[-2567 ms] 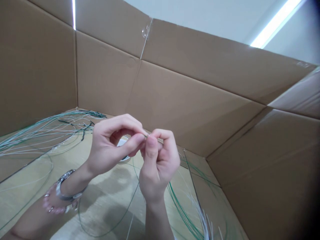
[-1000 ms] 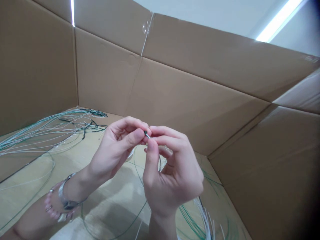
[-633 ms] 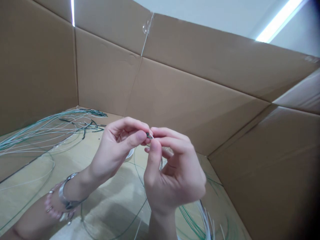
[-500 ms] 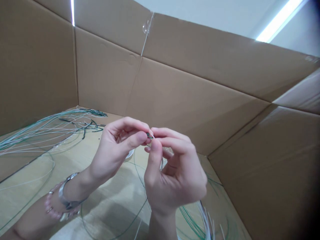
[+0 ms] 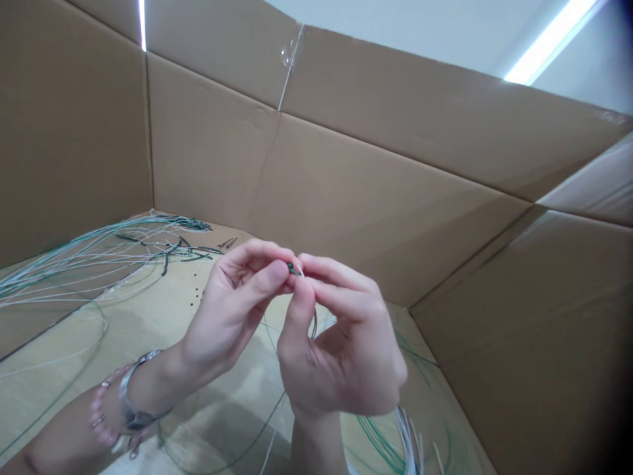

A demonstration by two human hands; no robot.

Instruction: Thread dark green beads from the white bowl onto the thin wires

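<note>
My left hand (image 5: 242, 297) pinches a tiny dark piece (image 5: 289, 265) between thumb and index finger; its exact kind is too small to make out. Facing it, my right hand (image 5: 341, 336) is closed in a pinch on the ends of a thin green wire (image 5: 295, 271) and a thin white wire (image 5: 301, 270). The fingertips of both hands meet or nearly meet there. The green wire end reaches the dark piece, but whether it goes through is unclear. Fingers hide most of both wire ends.
Green and white wires (image 5: 74, 254) spread over the table's left side, with dark strips (image 5: 195, 254) near their far ends. Several dark specks (image 5: 196, 295) lie beside my left hand. Another wire bundle (image 5: 383, 442) sits at lower right. Cardboard walls (image 5: 370, 198) enclose the table.
My right hand has shifted slightly left and tilted. My left hand has turned a little, and more of the dark piece shows between its fingertips. The pinches stay closed.
</note>
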